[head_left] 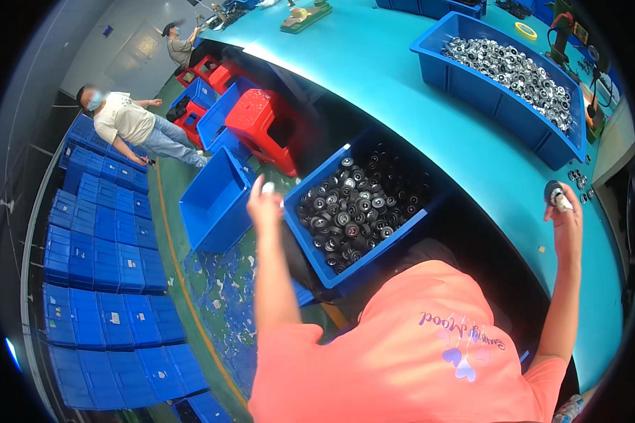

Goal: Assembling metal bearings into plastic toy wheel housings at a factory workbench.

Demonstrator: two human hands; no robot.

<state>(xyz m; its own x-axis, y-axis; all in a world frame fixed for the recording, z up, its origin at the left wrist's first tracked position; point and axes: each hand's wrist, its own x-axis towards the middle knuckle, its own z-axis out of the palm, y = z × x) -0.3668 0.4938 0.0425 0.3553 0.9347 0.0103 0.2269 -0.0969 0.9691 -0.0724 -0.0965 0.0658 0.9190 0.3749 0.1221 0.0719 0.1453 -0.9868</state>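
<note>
In my right hand (569,218), over the table at the right, the fingers grip a black wheel-like part (554,192). White coverings show on some of its fingertips. My left hand (264,206) is raised beside the left edge of a blue bin (316,262). It is blurred, with a pale spot at the fingertips, and I cannot tell whether it holds anything. Inside that bin lies a heap of black wheels with silvery centres (353,211).
The turquoise table (374,77) bears a long blue bin (466,88) of shiny metal parts (515,77) and several loose parts (580,180). An open blue bin (215,204), red stools (261,120) and stacked blue crates (106,261) stand leftward. Two people are farther off.
</note>
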